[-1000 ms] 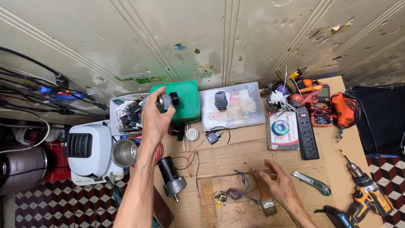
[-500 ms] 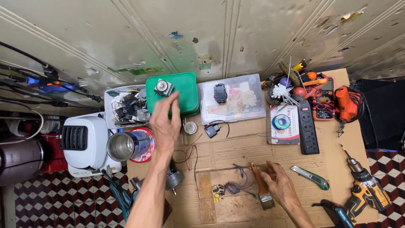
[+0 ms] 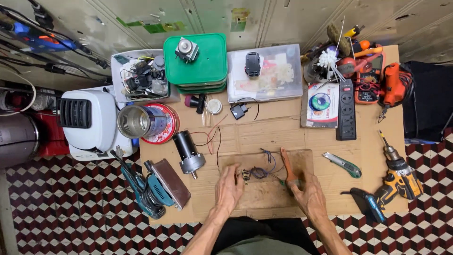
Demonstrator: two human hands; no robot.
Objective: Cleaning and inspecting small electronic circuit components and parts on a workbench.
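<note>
down at the near edge of the cardboard-topped table (image 3: 283,132), both hands rest on a wooden board (image 3: 264,193). left hand (image 3: 228,189) lies palm down, fingers loosely spread and gripping nothing, its fingertips just beside a small tangle of blue wires (image 3: 258,171). right hand (image 3: 309,194) closes around an orange-handled tool (image 3: 289,166), whose long axis runs away from the person, tilted slightly left, far end pointing toward the wall. off to the left, a small grey motor (image 3: 188,153) lies with its shaft pointing toward the person.
</note>
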